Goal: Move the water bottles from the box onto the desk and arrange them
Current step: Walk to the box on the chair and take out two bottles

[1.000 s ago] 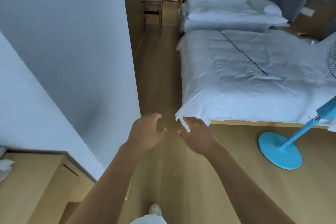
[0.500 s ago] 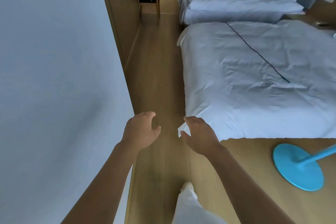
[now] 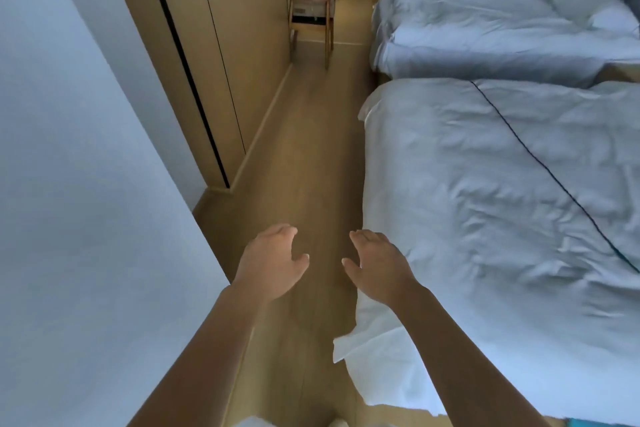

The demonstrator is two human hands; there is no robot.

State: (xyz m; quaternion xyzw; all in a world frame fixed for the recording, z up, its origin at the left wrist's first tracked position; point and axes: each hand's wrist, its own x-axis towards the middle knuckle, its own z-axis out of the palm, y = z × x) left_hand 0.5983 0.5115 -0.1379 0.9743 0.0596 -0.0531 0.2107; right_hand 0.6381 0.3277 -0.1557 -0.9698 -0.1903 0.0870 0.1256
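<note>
Water bottles, box, desk: none in frame; location cannot be told. Left hand [image 3: 273, 262] and right hand [image 3: 377, 265], lower centre, both empty, fingers loosely spread, palms facing each other with a gap between. Judgement: held ready for a two-handed pick-up while walking to the box. They hang over the wooden floor [image 3: 308, 149], between the white wall [image 3: 86, 201] at left and the near bed [image 3: 502, 201] at right. Chair [image 3: 311, 14] at upper centre. No brands, labels or legible writing.
</note>
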